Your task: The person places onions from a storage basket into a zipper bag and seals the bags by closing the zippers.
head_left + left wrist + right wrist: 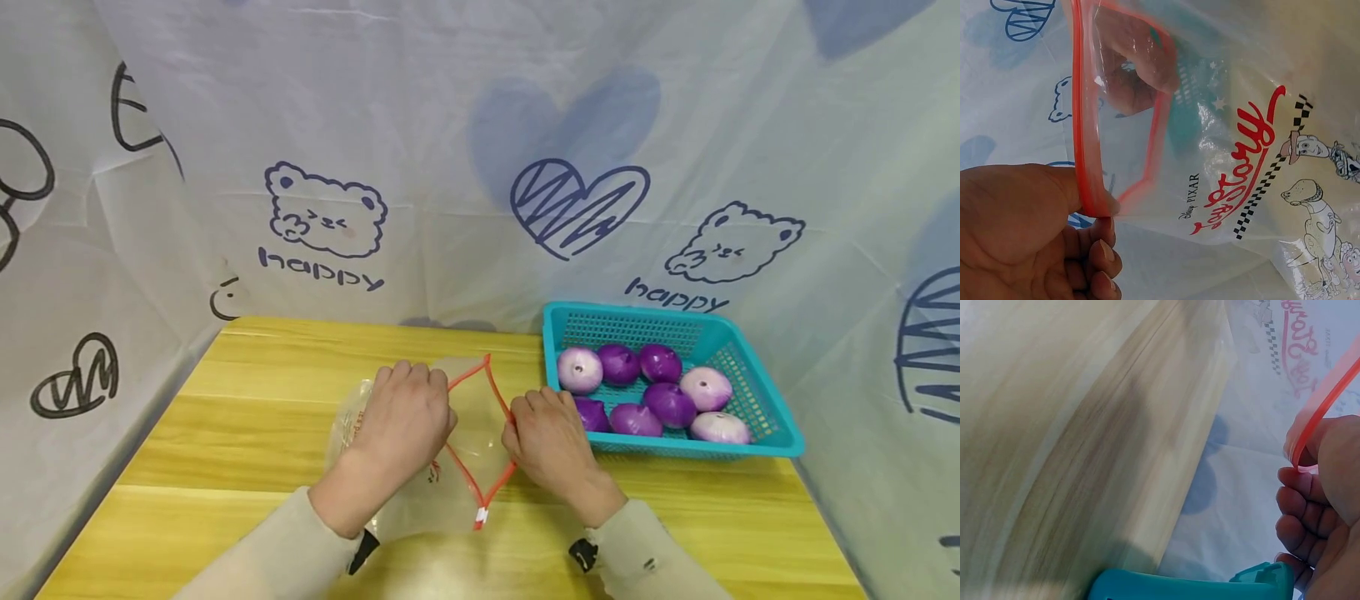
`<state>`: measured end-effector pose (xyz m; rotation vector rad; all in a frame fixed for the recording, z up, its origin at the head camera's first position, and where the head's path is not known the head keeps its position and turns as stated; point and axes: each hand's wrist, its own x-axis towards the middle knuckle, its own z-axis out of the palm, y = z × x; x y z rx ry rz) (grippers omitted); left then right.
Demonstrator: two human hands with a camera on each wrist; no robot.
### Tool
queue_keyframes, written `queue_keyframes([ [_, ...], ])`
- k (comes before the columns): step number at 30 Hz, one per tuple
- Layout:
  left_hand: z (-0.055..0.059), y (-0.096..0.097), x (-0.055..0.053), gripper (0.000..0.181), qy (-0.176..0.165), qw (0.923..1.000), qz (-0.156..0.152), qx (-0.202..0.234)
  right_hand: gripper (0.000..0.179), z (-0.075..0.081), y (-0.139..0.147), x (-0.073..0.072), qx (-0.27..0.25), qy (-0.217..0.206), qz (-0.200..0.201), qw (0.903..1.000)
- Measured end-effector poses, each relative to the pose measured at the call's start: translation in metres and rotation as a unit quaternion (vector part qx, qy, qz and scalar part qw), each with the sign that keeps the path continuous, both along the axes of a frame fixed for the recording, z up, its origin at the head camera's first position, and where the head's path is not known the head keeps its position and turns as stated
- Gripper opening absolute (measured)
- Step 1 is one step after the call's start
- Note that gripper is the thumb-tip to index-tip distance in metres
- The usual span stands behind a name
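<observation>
A clear zip bag [427, 500] with a red-orange zip edge and printed cartoon figures is spread between both hands, its mouth pulled into a diamond. My left hand [408, 415] pinches one side of the zip edge [1085, 112] between thumb and fingers. Opposite it, my right hand [551, 442] grips the other side, with the red strip [1329, 400] under its thumb. A white slider [482, 516] sits at the near corner of the mouth. The bag looks slack, and only the table shows through it.
Just right of my right hand stands a teal plastic basket [776, 417] holding several purple onions [670, 406], some of them paler. The yellow wood-grain table [262, 392] ends at a white printed cloth [450, 125] hung behind and at both sides.
</observation>
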<state>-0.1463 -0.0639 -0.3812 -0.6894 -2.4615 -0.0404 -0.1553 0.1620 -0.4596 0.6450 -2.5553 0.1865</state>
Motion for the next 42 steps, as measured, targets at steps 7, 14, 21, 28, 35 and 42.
queue_keyframes([
  [7, -0.001, 0.004, -0.001, 0.029, 0.011, 0.9999, 0.005, -0.006, 0.02, -0.002, 0.001, 0.0, -0.004, 0.009, 0.001, 1.0],
  [14, -0.004, 0.006, -0.003, 0.03, 0.047, 0.9988, -0.003, 0.015, 0.024, 0.002, 0.008, 0.003, -0.032, 0.011, 0.006, 0.9994],
  [21, -0.014, 0.007, -0.006, 0.029, 0.069, 0.9968, -0.015, 0.038, 0.024, 0.013, 0.036, -0.004, -0.055, 0.037, 0.021, 0.9976],
  [28, -0.018, 0.005, -0.007, 0.031, 0.046, 0.9974, -0.012, 0.053, 0.022, 0.022, 0.09, -0.03, -0.004, 0.083, 0.003, 0.9966],
  [35, -0.016, 0.004, -0.006, 0.03, 0.035, 0.9973, -0.013, 0.063, 0.023, 0.036, 0.132, -0.057, 0.085, 0.064, -0.003, 0.9943],
  [42, -0.014, 0.006, -0.005, 0.032, 0.031, 0.9968, -0.018, 0.072, 0.03, 0.038, 0.149, -0.08, 0.189, 0.012, 0.031, 0.9813],
])
